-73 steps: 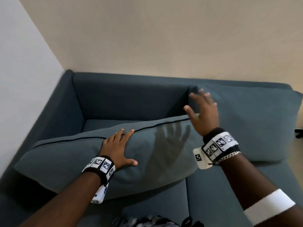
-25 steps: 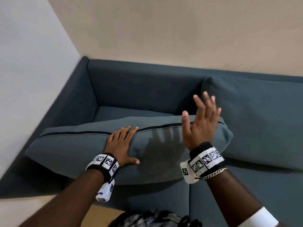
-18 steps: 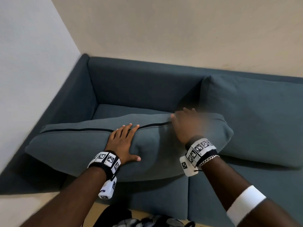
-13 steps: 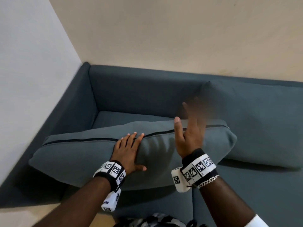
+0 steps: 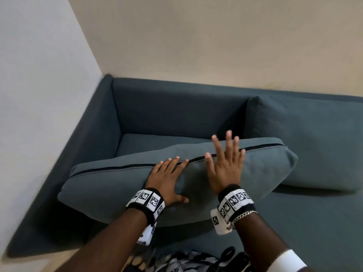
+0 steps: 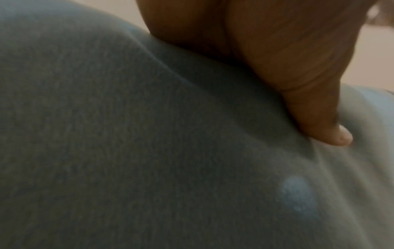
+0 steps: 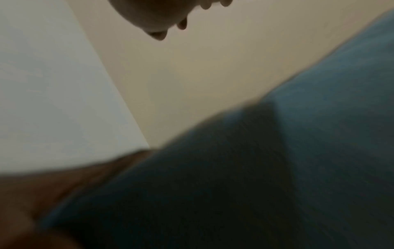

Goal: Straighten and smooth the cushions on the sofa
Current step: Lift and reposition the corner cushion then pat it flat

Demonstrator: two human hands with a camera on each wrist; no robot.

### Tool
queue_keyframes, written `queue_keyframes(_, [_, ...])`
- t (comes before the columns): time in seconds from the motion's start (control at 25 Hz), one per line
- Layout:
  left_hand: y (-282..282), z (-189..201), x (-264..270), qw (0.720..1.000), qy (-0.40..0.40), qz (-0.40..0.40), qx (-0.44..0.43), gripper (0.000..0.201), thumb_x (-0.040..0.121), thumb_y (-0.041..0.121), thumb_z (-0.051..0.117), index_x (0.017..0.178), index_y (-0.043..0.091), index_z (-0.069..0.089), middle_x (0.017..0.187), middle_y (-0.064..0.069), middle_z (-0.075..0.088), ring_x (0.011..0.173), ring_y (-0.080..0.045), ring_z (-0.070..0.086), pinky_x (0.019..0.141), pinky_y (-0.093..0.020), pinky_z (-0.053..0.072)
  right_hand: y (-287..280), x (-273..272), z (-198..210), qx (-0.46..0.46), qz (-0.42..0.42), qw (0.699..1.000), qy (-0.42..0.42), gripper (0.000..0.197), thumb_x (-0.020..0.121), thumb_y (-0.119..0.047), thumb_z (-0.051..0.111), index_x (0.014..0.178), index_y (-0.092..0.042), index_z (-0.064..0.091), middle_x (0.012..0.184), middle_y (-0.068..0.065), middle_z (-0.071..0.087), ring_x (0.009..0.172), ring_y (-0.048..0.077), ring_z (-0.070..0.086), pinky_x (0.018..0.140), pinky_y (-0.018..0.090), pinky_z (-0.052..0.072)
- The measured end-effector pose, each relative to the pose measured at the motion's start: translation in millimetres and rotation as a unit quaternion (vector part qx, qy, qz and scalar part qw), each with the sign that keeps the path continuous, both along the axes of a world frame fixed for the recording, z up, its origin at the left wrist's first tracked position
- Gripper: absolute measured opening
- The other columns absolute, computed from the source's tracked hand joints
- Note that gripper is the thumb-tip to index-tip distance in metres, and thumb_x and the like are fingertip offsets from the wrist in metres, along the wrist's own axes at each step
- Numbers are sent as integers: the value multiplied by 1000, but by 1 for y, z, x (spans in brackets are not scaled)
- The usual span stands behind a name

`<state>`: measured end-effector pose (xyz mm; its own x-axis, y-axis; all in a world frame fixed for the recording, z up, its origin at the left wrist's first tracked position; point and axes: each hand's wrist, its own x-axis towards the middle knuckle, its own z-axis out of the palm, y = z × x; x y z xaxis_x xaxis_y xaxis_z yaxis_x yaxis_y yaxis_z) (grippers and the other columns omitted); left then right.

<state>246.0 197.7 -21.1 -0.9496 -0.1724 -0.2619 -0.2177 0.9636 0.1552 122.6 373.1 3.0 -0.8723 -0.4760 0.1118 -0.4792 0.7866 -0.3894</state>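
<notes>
A long teal cushion [image 5: 110,185] with a dark zip along its top edge lies tilted across the left seat of the teal sofa [image 5: 176,110]. My left hand [image 5: 169,177] rests flat on its front face, fingers straight and reaching the zip, thumb spread; the left wrist view shows the thumb [image 6: 319,118] pressing into the cushion's fabric [image 6: 149,151]. My right hand [image 5: 225,163] is raised just over the cushion's right half, fingers straight and spread. A second teal cushion [image 5: 314,146] leans upright against the backrest on the right. The right wrist view is blurred.
The sofa stands in a room corner, a white wall [image 5: 39,95] on the left and a beige wall [image 5: 216,40] behind. The bare seat [image 5: 314,228] shows at the right front. Patterned clothing [image 5: 176,262] shows at the bottom edge.
My right hand has patted down onto the cushion and lifted again, and is now raised with spread fingers. The left hand has stayed pressed on the cushion.
</notes>
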Motion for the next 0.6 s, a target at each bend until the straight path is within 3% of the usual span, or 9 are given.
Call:
queue_keyframes(0.04, [-1, 1, 3, 1000, -4, 4, -7, 126, 62, 95, 54, 158, 44, -9, 170, 3, 8, 156, -22, 10, 126, -46, 4, 2, 3, -21, 122, 21, 990, -74, 63, 103, -61, 17, 162, -40, 18, 174, -7, 0, 158, 20, -20, 126, 54, -13])
queue_keyframes(0.08, [-3, 4, 6, 1000, -9, 15, -15, 123, 60, 99, 47, 158, 45, -3, 169, 4, 14, 155, -21, 15, 124, -47, 7, 4, 0, -31, 187, 22, 973, -134, 64, 104, -62, 14, 163, -40, 17, 174, -9, 0, 156, 19, -23, 125, 59, -11])
queue_keyframes(0.12, [-9, 7, 10, 999, -8, 32, -20, 122, 58, 102, 41, 158, 45, 2, 168, 6, 19, 153, -21, 20, 122, -48, 11, 3, -4, -28, 197, 12, 966, -165, 62, 105, -61, 15, 163, -39, 19, 174, -9, 0, 156, 20, -23, 124, 61, -10])
queue_keyframes(0.24, [-37, 16, 22, 997, -2, 76, -26, 125, 53, 107, 34, 158, 44, 10, 167, 8, 23, 152, -20, 23, 119, -51, 16, -14, -4, 18, 20, 18, 996, -87, 59, 106, -57, 27, 159, -33, 31, 174, -7, 2, 158, 23, -19, 126, 57, -11])
queue_keyframes(0.36, [-58, 15, 38, 996, -13, 89, -21, 126, 51, 108, 33, 157, 47, 3, 169, 7, 16, 155, -21, 14, 122, -56, 8, -36, 28, 47, -181, 27, 981, 59, 60, 103, -51, 39, 158, -29, 37, 174, -4, 9, 161, 21, -7, 128, 44, -8])
queue_keyframes(0.4, [-60, 16, 42, 996, -14, 91, -17, 126, 51, 108, 35, 157, 48, 2, 169, 8, 15, 156, -21, 13, 122, -57, 7, -41, 37, 39, -165, 28, 983, 75, 61, 102, -50, 41, 159, -28, 34, 174, 0, 9, 161, 23, -6, 129, 44, -7])
queue_keyframes(0.48, [-64, 15, 49, 996, -17, 91, -6, 127, 50, 106, 40, 157, 49, 2, 169, 10, 13, 156, -19, 11, 122, -56, 7, -51, 48, 1, 36, 56, 998, -3, 64, 104, -57, 30, 163, -34, 21, 175, 0, 3, 158, 23, -18, 128, 51, -9])
queue_keyframes(0.56, [-66, 13, 53, 995, -28, 94, 1, 129, 48, 105, 42, 157, 49, 5, 169, 11, 12, 156, -19, 10, 122, -54, 5, -48, 45, -29, 211, 63, 967, -131, 63, 105, -61, 18, 164, -37, 16, 175, -6, 4, 154, 18, -24, 127, 57, -8])
queue_keyframes(0.6, [-74, 14, 57, 995, -25, 99, 6, 129, 47, 105, 42, 157, 48, 5, 169, 11, 12, 156, -19, 10, 123, -54, 3, -56, 44, -24, 215, 48, 963, -159, 63, 105, -61, 18, 163, -36, 19, 174, -7, 5, 156, 19, -21, 126, 59, -9])
